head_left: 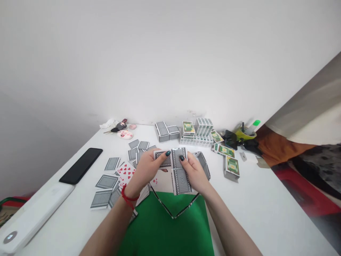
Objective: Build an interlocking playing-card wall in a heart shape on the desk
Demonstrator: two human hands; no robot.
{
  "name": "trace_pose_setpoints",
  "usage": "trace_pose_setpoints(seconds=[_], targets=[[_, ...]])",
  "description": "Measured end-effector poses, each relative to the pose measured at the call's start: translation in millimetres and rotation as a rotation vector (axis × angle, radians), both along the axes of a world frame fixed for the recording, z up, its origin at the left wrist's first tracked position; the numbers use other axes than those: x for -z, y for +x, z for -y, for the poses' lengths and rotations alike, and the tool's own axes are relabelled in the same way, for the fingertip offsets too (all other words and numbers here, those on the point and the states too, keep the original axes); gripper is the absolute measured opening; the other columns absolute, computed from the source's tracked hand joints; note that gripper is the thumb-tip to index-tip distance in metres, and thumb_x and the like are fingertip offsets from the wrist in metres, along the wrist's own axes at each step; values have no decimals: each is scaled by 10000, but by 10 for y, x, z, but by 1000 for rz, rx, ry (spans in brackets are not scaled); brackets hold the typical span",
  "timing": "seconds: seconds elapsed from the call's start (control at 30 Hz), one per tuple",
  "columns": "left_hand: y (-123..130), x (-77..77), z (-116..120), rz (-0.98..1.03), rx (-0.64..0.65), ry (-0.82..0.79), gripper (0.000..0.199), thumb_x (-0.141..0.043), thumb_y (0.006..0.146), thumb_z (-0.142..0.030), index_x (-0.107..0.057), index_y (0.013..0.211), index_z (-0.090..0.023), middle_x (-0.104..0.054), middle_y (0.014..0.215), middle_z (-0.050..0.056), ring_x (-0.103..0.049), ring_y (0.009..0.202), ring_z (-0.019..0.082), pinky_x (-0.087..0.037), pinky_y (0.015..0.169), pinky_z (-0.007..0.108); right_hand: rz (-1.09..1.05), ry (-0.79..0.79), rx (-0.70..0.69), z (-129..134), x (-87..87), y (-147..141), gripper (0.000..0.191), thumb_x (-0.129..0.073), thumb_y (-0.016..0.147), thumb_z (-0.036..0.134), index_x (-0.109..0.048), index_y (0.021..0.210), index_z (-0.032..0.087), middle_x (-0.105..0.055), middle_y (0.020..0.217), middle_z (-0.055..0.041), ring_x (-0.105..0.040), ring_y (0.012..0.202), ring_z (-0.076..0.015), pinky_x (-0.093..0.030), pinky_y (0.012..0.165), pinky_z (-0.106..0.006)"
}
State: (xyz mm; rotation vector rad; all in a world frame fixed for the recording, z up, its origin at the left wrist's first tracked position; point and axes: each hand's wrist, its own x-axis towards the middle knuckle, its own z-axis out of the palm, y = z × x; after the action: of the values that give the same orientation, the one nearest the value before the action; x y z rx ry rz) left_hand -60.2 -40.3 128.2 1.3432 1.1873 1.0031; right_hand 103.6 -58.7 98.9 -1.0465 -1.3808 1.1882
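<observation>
My left hand (pixel 147 166), with a red cord on its wrist, pinches a grey-patterned playing card (pixel 164 162) between thumb and fingers. Its inner edge meets a pair of grey-backed playing cards (pixel 182 182) lined up one above the other, which my right hand (pixel 196 173) grips with the thumb on top. Whether these cards are joined is not clear. Below them, a thin V-shaped strip of folded card (pixel 173 217) lies over a green mat (pixel 167 238). Just behind my right hand stands an angled folded-card piece (pixel 204 164), partly hidden.
Folded grey cards (pixel 106 181) and a face-up hearts card (pixel 126 172) are scattered at left, near a black phone (pixel 81 165) and a white device (pixel 37 213). Folded-card blocks (pixel 163 131), stacked card boxes (pixel 197 138), a loose card box (pixel 231 168) and a yellow-green cup (pixel 245 135) stand behind.
</observation>
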Motion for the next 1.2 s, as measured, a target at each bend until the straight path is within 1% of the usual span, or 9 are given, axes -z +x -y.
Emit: trace_pose_setpoints(seconds=[0.1,0.2,0.37,0.53,0.67,0.8,0.93,1.03,1.2], targets=[[9,-43,10,-86,6,77,334,-580,741,-475,-595,679,-147,-605,576,-18,-560,483,118,-445,446,214,-15,-22,-26,7,13,2,375,-448,848,484,-563,1074,208,-635,953,-28,-565,854,-192,-433,778,-311],[16,-19,8,-60,5,77,319,-588,742,-463,-616,752,-145,-637,660,-2,-585,561,131,-453,492,215,-6,-14,13,15,13,-15,369,-437,855,481,-563,1074,212,-636,964,-27,-563,873,-192,-432,784,-305],[-5,84,-13,144,42,-41,349,-661,690,-442,-637,817,-117,-672,773,48,-608,712,169,-471,630,256,-26,28,41,28,-25,-23,340,-455,853,466,-572,1076,237,-637,1023,-19,-556,952,-195,-415,845,-303],[20,53,10,416,100,-176,310,-737,637,-349,-647,811,-108,-678,753,49,-602,679,146,-447,628,238,-222,-70,-66,71,-72,-30,334,-494,835,461,-573,1074,241,-646,1004,-21,-581,914,-193,-449,788,-301],[86,40,30,615,197,-236,289,-762,618,-281,-653,817,-103,-674,756,55,-604,696,145,-438,650,231,-401,-179,-126,117,-111,-78,324,-556,796,457,-584,1044,249,-660,920,-14,-606,788,-178,-471,684,-280],[167,100,37,736,223,-209,299,-771,609,-298,-636,804,-115,-650,725,39,-586,683,138,-432,667,236,-465,-270,-110,154,-124,-148,317,-585,777,447,-587,1014,237,-633,688,14,-534,507,-116,-416,475,-221],[225,158,64,756,231,-185,383,-787,559,-393,-603,760,-123,-600,689,13,-530,628,105,-403,604,205,-488,-329,-156,200,-99,-211,319,-566,795,451,-568,1027,231,-530,507,57,-405,349,-71,-310,352,-188],[261,185,95,746,275,-182,448,-778,530,-463,-585,760,-129,-568,690,7,-505,622,101,-391,578,200,-472,-319,-191,235,-119,-223,340,-557,799,460,-560,1048,228,-521,497,55,-414,351,-75,-301,340,-186],[301,239,57,647,270,-137,392,-731,616,-456,-556,775,-143,-559,725,12,-478,606,89,-389,587,208,-418,-252,-145,237,-223,-132,304,-566,801,435,-586,1018,223,-568,580,40,-449,418,-72,-331,383,-179]])
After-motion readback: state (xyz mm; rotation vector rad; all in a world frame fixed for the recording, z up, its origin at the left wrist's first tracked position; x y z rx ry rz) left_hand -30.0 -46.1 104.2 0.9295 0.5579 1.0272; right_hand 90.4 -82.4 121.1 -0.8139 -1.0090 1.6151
